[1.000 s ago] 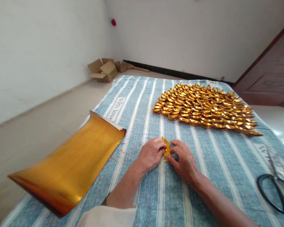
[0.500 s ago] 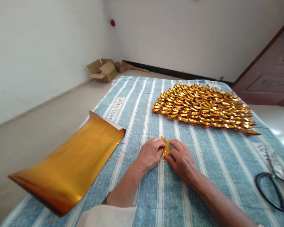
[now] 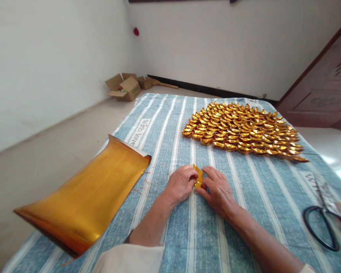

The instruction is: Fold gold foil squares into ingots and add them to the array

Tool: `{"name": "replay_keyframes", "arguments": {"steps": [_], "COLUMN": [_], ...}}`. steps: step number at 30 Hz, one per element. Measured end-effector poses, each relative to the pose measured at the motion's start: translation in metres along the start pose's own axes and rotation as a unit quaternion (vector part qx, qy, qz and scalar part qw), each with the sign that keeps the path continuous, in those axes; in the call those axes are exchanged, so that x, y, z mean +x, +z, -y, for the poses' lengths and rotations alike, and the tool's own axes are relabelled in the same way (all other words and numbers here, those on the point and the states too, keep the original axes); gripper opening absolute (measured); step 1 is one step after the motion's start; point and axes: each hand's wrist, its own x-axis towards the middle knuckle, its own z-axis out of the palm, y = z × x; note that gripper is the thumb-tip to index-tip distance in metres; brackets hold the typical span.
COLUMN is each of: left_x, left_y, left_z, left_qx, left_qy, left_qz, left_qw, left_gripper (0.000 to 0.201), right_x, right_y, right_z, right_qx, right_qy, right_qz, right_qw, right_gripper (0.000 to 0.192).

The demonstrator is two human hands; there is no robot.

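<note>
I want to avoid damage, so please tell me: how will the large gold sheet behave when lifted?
The large gold sheet would probably flex, since its ends curl. It looks light, judging by its thin edge; its glossy face may be slippery.

Loose cream sleeves [image 3: 130, 259]; a dark edge [image 3: 129, 237] beside the left one

The right hand [image 3: 218, 191] has been drawn slightly nearer the left hand [image 3: 182, 182], and less of the small gold piece [image 3: 199, 177] is now left exposed beside the right thumb. The view has been tipped upward a little, so a dark strip [image 3: 182, 1] has been revealed high on the wall [image 3: 187, 41].
</note>
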Motion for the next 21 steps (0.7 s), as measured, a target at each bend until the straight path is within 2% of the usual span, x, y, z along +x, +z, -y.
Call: {"name": "replay_keyframes", "arguments": {"steps": [9,18,21], "left_x": [0.0,0.0,0.0], "left_y": [0.002,0.003,0.003], "left_z": [0.004,0.007,0.007], "left_qx": [-0.009,-0.012,-0.011], "left_qy": [0.005,0.018,0.016], "left_qz": [-0.007,-0.011,-0.01], "left_qw": [1.0,1.0,1.0], "left_gripper": [0.018,0.016,0.016], "right_x": [0.002,-0.001,-0.002], "right_y": [-0.001,-0.001,-0.001], "right_z": [-0.003,-0.01,-0.012], "right_qx": [0.009,0.051,0.062], "right_qy": [0.01,0.009,0.009], "right_qz": [-0.007,0.002,0.003], "right_qw": [1.0,0.999,0.998], "right_gripper": [0.021,0.009,0.011]}}
